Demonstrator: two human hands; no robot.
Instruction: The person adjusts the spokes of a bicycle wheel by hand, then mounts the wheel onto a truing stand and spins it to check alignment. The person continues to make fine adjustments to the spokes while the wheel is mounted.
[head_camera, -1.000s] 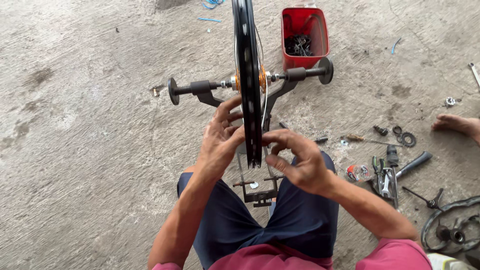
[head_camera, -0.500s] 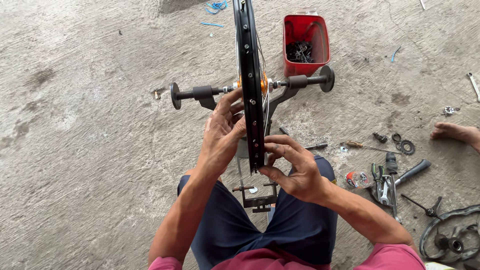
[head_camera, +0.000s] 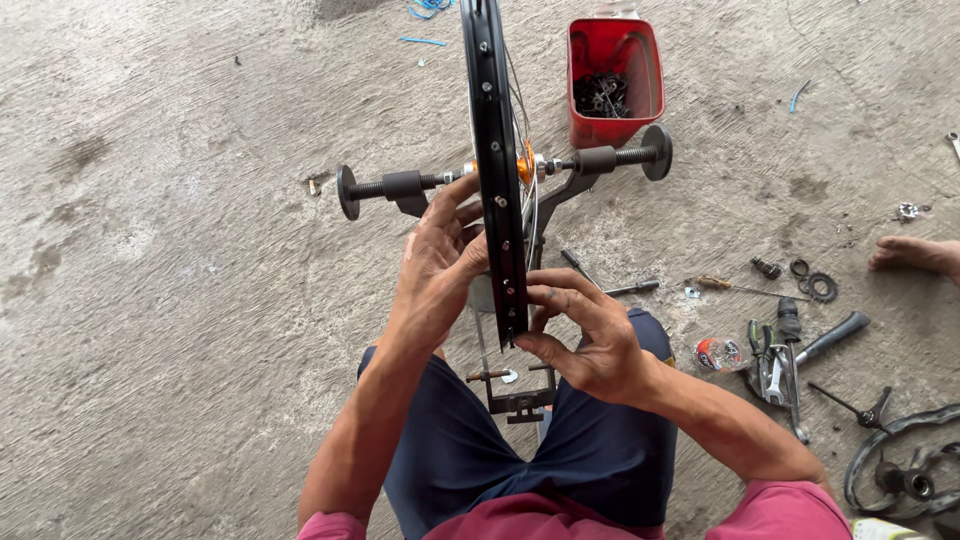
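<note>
The black wheel rim (head_camera: 492, 150) stands upright on edge in a truing stand (head_camera: 520, 400), its axle held between two threaded clamps, running straight away from the seated person. The left hand (head_camera: 440, 260) presses flat against the rim's left side, fingers spread. The right hand (head_camera: 585, 335) curls at the rim's near end, thumb and fingertips pinching at a spoke hole; what they pinch I cannot tell. It looks like spoke fitting or tightening, calling next for a steady rim and a fine twist. Beyond the hands sits a red tub (head_camera: 615, 80); right of the right hand lie pliers (head_camera: 770, 350).
</note>
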